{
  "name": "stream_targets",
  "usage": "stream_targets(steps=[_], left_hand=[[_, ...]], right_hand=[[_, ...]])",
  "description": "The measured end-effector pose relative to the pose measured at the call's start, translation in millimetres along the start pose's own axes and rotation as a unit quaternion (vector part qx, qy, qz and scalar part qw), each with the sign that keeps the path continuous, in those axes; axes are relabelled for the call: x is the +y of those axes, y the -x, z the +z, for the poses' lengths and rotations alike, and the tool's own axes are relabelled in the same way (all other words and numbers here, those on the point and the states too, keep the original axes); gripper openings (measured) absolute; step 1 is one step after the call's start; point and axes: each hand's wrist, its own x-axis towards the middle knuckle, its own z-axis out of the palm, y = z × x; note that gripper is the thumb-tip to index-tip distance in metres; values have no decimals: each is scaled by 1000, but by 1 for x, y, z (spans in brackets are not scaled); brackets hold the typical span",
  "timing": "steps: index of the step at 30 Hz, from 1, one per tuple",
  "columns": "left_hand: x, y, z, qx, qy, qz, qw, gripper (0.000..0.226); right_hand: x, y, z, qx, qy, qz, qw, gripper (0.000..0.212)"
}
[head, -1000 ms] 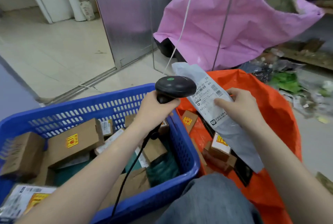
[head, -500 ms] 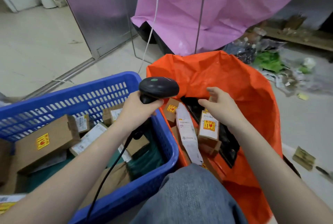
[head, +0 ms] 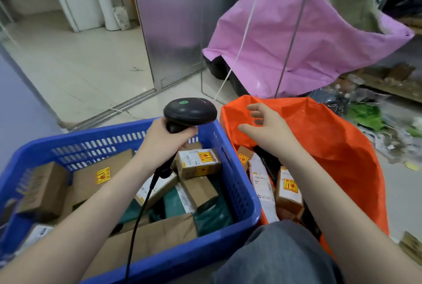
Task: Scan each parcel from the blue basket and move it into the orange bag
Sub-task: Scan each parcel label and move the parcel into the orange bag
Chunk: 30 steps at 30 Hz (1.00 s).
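Note:
My left hand [head: 164, 139] grips the handle of a black corded barcode scanner [head: 190, 112] above the far side of the blue basket [head: 235, 183]. Several brown cardboard parcels with yellow stickers fill the basket, among them a small labelled box [head: 197, 162] just below the scanner, plus dark green mailers [head: 212, 215]. My right hand [head: 267, 128] hovers empty with fingers spread over the mouth of the orange bag [head: 342, 146]. Inside the bag lie a long white mailer [head: 261, 183] and small boxes [head: 288, 190].
A pink bag [head: 308, 39] hangs on a wire frame behind the orange bag. Litter and plastic scraps [head: 370, 119] cover the floor at the right. A metal door panel [head: 169, 20] stands behind the basket. My knee [head: 276, 254] in grey trousers is at the bottom.
One second ago my right hand held the white mailer under the scanner. It dropped the mailer into the orange bag and has since lifted away empty, towards the basket.

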Motion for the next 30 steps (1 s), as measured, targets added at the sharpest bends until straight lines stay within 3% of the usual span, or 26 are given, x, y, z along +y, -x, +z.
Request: stream_targets(steps=[10, 20, 22, 26, 30], left_hand=[[-59, -11, -56, 38, 13, -51, 998, 10], [-136, -51, -42, 17, 47, -110, 993, 13], [-151, -61, -38, 3, 36, -122, 992, 7], [-180, -78, -31, -15, 25, -140, 990, 18], [-204, -90, -24, -25, 45, -171, 984, 9]], right_hand=[[-37, -14, 97, -101, 35, -60, 992, 57], [17, -51, 195, -177, 154, -22, 972, 77], [30, -60, 210, -196, 180, -16, 964, 80], [56, -75, 232, -242, 250, -21, 937, 92], [79, -93, 250, -314, 309, -8, 898, 105]])
